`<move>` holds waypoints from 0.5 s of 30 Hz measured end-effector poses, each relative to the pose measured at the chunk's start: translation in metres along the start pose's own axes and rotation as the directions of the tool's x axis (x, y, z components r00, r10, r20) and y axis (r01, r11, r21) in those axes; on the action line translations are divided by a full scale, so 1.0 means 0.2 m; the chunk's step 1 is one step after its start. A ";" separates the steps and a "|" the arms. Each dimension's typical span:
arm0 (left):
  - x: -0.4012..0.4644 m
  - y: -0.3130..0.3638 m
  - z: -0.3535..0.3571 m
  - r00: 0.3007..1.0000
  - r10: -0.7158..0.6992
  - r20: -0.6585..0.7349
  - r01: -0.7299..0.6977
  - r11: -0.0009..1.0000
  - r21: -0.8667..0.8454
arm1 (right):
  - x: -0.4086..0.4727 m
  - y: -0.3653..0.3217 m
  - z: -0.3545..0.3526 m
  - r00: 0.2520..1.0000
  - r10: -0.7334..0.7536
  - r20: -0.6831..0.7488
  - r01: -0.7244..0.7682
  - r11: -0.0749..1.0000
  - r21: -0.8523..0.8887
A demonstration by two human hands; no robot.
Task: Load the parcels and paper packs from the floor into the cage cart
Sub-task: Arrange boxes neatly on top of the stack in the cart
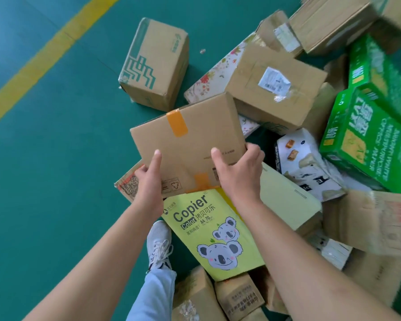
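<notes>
Two hands, our left hand [149,179] and right hand [237,172], clamp one brown orange-taped cardboard box [188,135]; below them, one yellow-green koala paper pack [208,230].

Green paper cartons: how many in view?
2, both at the right edge of the pile: one green carton in front, another green carton behind it, partly overlapped. More may be hidden beyond the frame.

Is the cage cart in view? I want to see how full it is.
No, only the green floor, piled parcels, and both hands holding a taped cardboard box show.
</notes>
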State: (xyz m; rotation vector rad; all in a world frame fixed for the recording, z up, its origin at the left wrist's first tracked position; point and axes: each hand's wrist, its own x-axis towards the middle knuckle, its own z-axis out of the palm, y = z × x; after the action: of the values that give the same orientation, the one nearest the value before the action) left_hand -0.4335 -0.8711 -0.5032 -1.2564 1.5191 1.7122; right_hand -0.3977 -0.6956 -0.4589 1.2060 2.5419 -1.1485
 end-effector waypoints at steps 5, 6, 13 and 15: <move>-0.57 -0.04 0.02 0.986 0.164 0.005 -0.163 0.975 0.151 | -0.35 0.04 -0.46 0.995 0.096 0.027 -0.098 0.992 0.075; -0.70 -0.06 0.04 0.983 0.185 0.020 -0.185 0.966 0.182 | -0.42 0.07 -0.57 0.992 0.120 0.037 -0.122 0.989 0.081; -1.64 -0.36 0.28 0.954 0.221 0.203 -0.288 0.869 0.402 | -0.96 0.39 -1.49 0.955 0.296 -0.017 -0.276 0.909 0.314; -1.88 -0.45 0.36 0.947 0.207 0.247 -0.299 0.851 0.432 | -1.08 0.49 -1.72 0.934 0.353 -0.048 -0.311 0.873 0.375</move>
State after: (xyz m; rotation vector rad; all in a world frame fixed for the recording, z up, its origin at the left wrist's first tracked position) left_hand -0.2163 -0.7107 -0.2185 -0.6446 1.8934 1.4392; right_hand -0.1090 -0.5603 -0.1886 1.7593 2.1217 -1.5343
